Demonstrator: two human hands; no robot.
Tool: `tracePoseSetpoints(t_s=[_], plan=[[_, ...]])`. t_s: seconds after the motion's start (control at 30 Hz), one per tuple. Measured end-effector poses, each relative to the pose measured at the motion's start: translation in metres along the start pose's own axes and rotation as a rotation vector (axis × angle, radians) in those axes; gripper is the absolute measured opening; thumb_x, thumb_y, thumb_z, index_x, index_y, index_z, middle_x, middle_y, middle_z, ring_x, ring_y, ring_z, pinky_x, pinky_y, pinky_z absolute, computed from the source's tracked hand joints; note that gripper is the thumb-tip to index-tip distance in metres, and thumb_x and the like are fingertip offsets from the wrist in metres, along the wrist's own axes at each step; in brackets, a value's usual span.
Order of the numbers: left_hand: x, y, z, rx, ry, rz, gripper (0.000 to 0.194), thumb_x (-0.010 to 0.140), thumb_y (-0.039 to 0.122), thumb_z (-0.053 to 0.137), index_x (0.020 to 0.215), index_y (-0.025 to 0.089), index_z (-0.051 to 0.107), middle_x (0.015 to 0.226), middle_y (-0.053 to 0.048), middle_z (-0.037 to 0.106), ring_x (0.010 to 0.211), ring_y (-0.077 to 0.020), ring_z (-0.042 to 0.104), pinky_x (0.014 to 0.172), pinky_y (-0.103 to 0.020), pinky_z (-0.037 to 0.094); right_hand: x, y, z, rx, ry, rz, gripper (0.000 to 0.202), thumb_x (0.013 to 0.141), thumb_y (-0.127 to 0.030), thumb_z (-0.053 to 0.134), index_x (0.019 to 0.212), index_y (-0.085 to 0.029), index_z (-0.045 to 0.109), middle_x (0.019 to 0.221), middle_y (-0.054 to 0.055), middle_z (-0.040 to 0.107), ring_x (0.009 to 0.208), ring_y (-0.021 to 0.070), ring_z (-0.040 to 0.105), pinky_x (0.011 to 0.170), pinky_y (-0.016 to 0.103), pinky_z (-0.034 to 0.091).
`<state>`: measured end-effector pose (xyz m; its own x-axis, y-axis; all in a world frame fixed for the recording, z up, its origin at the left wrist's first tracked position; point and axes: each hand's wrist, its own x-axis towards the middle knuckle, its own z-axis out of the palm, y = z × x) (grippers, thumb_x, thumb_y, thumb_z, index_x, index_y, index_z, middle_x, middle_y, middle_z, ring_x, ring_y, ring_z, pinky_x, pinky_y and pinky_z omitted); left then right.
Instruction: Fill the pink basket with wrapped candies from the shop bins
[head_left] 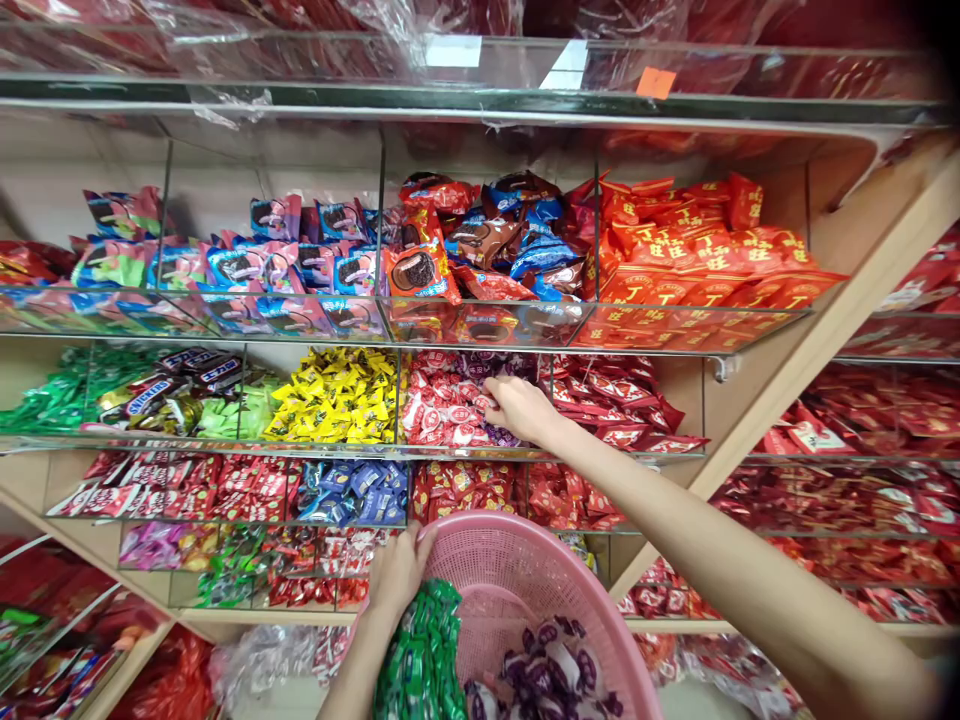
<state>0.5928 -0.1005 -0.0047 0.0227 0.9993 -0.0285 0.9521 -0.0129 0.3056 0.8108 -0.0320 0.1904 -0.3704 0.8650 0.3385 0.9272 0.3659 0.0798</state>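
My left hand is closed over the left rim of a pink plastic basket. Inside the basket lie a pile of green-wrapped candies and a pile of purple-and-white wrapped candies. My right hand reaches into a shelf compartment, its fingers curled in at the candies there. Whatever those fingers hold is hidden. Around them are red-and-white wrapped candies on the left and dark purple wrapped candies behind and below.
Glass dividers and front lips edge the compartments. Yellow candies sit to the left, red packets to the right. Above are packaged cookies and orange-red packets. A slanting wooden shelf side stands at the right.
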Motion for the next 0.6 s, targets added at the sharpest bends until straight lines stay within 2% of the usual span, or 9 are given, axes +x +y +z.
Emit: tracePoseSetpoints(t_s=[0.1, 0.2, 0.3, 0.4, 0.5, 0.6], plan=[[0.000, 0.000, 0.000, 0.004, -0.005, 0.005, 0.050, 0.091, 0.054, 0.022, 0.105, 0.023, 0.059, 0.092, -0.011, 0.070, 0.089, -0.0263, 0.065, 0.073, -0.032, 0.044, 0.003, 0.002, -0.008, 0.110, 0.045, 0.009, 0.021, 0.079, -0.025, 0.055, 0.098, -0.017, 0.058, 0.094, 0.008, 0.064, 0.084, 0.0202, 0.059, 0.067, 0.026, 0.041], [0.000, -0.001, 0.001, 0.011, -0.008, 0.008, 0.050, 0.091, 0.054, 0.022, 0.104, 0.023, 0.059, 0.092, -0.010, 0.070, 0.089, -0.0253, 0.065, 0.073, -0.031, 0.043, 0.014, 0.001, -0.010, 0.317, 0.115, 0.037, 0.017, 0.076, -0.025, 0.057, 0.091, -0.018, 0.061, 0.080, 0.004, 0.065, 0.074, 0.0166, 0.058, 0.064, 0.025, 0.040], [0.000, -0.001, 0.000, 0.011, -0.017, -0.007, 0.050, 0.091, 0.054, 0.023, 0.107, 0.024, 0.059, 0.093, -0.011, 0.069, 0.089, -0.0248, 0.065, 0.073, -0.030, 0.043, 0.029, -0.004, -0.004, 0.635, 0.178, 0.073, 0.017, 0.073, -0.030, 0.061, 0.081, -0.015, 0.063, 0.067, 0.001, 0.063, 0.063, 0.0135, 0.056, 0.059, 0.024, 0.039], [-0.001, 0.000, -0.001, 0.007, -0.020, -0.021, 0.049, 0.090, 0.054, 0.024, 0.109, 0.024, 0.058, 0.094, -0.011, 0.069, 0.090, -0.0254, 0.065, 0.074, -0.031, 0.043, 0.035, -0.011, 0.002, 1.014, 0.231, 0.141, 0.021, 0.070, -0.033, 0.065, 0.077, -0.013, 0.063, 0.068, 0.003, 0.064, 0.062, 0.0119, 0.056, 0.058, 0.023, 0.041], [-0.002, 0.002, -0.004, 0.012, -0.020, -0.019, 0.049, 0.090, 0.054, 0.024, 0.110, 0.025, 0.058, 0.094, -0.011, 0.069, 0.090, -0.0261, 0.065, 0.073, -0.031, 0.043, 0.030, -0.017, -0.003, 1.311, 0.200, 0.242, 0.021, 0.067, -0.029, 0.067, 0.080, -0.012, 0.063, 0.071, 0.003, 0.065, 0.062, 0.0103, 0.056, 0.057, 0.022, 0.042], [-0.003, 0.002, -0.005, 0.015, -0.020, -0.015, 0.048, 0.091, 0.054, 0.024, 0.107, 0.024, 0.059, 0.094, -0.011, 0.069, 0.090, -0.0257, 0.065, 0.073, -0.031, 0.043, 0.016, -0.021, -0.015, 1.428, 0.135, 0.325, 0.022, 0.066, -0.025, 0.067, 0.083, -0.013, 0.063, 0.067, 0.000, 0.063, 0.056, 0.0075, 0.052, 0.050, 0.019, 0.038]])
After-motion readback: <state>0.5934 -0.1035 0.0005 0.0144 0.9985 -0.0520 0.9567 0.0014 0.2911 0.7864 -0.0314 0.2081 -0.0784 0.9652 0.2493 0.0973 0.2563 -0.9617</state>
